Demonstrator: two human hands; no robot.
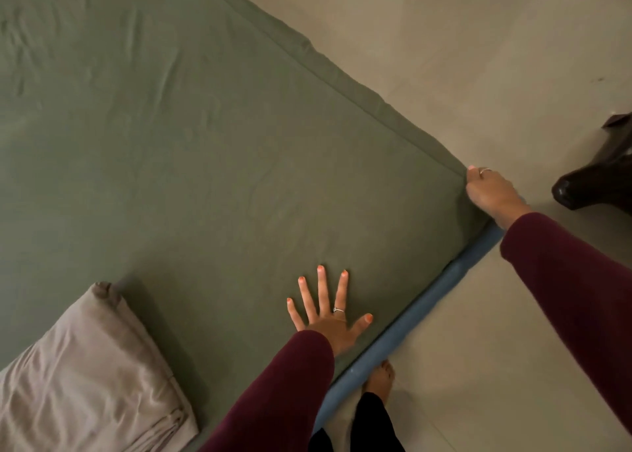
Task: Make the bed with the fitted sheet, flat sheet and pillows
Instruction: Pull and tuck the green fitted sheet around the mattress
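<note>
Left hand (330, 314) presses flat on the green sheet (191, 150); right hand (487, 191) grips its corner.

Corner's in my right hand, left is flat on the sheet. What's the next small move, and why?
Probably pull the green sheet corner down with the right hand and tuck it under. The blue mattress edge is bare; the left hand pins the fabric.

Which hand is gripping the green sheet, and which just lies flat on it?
The right hand pinches the green sheet at the mattress corner. The left hand only lies flat on top, fingers spread, near the blue mattress edge.
</note>
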